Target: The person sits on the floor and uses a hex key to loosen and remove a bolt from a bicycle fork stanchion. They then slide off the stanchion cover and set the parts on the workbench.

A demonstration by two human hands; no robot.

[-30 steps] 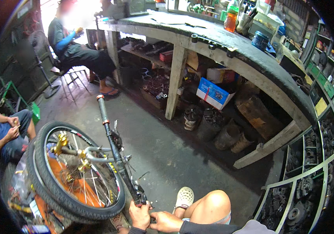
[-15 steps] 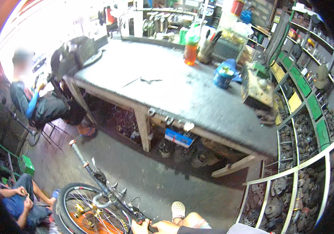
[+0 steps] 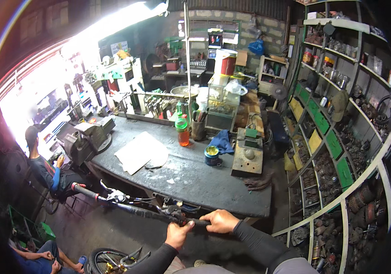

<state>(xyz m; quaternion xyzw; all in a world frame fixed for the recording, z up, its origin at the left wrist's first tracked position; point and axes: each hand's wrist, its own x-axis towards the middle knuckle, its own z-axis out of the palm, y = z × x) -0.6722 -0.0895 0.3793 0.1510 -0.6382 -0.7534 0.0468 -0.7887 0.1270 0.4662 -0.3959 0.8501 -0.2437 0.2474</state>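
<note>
A black bicycle handlebar slants across the lower middle, its far left end capped by a dark grip beside a silver brake lever. My left hand is closed near the bar's right end, thumb up, just below a dark clamp with a lever. My right hand wraps round the dark grip at that same end. Both forearms wear black sleeves. Lower down shows part of the bicycle's front wheel.
A dark workbench carries a vise, white paper, a bottle of orange liquid, an open blue tub and a blue cloth. Parts shelves line the right. Two people sit at left, one beyond the other.
The view has tilted up. The handlebar has risen and come closer to level, with both my hands higher on its right end. White paper now shows on the bench.
</note>
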